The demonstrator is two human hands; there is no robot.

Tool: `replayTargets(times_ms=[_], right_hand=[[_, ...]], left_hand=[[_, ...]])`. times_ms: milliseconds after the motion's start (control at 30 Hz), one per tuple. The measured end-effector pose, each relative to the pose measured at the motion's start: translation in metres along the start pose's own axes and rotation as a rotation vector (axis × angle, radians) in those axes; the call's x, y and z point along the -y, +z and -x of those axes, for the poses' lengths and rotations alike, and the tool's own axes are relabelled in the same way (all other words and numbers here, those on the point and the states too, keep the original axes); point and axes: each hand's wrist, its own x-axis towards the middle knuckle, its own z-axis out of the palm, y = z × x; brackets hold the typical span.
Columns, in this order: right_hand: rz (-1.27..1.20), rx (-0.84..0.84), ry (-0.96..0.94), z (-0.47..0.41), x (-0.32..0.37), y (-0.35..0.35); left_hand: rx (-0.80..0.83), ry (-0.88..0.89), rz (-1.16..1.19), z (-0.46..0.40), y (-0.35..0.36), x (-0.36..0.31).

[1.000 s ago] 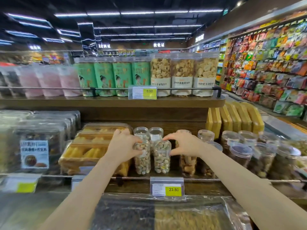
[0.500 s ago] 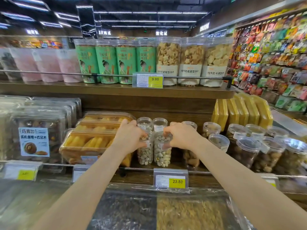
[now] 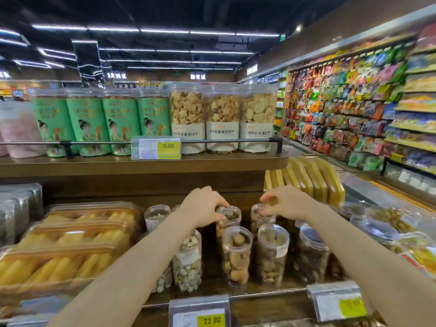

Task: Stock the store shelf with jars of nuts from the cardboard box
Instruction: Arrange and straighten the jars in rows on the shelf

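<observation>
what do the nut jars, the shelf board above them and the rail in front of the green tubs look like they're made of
Nut jars: clear glossy plastic, likely; the nuts show through the walls and the lids catch glare.
Shelf board: dark brown wood or wood-look laminate, matte; grain is too blurred to confirm.
Rail: thin grey metal, seemingly, with a dull sheen, held by black clips.
Left hand and right hand each grip a back-row jar's lid.

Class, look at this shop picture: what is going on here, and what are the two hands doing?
A person is stocking a wooden store shelf with clear jars of nuts. The left hand has its grip around the top of a jar in the back row. The right hand has curled fingers at the lid of a neighbouring back jar. Two more jars stand upright in front, above a price tag. Trays of yellow snacks sit to the left.
</observation>
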Motion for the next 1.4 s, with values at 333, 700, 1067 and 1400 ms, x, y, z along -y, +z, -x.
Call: replayTargets(times_ms=[333,700,1067,1400], right_hand=[[-0.087,-0.003,0.015,-0.027,-0.019,0.030],[0.201,-0.206,0.027,-0.029,-0.002,0.039],[-0.025,-0.028,-0.058,-0.028,-0.013,0.034],[0.027,-0.073,-0.057,-0.036,-0.009,0.042]], left_hand=[[0.056,0.057,-0.101,-0.038,0.020,-0.003],[-0.089,-0.008,-0.044,-0.032,0.024,-0.006],[-0.013,-0.067,0.084,-0.018,0.014,0.013],[-0.104,-0.030,-0.078,-0.024,0.026,0.002]])
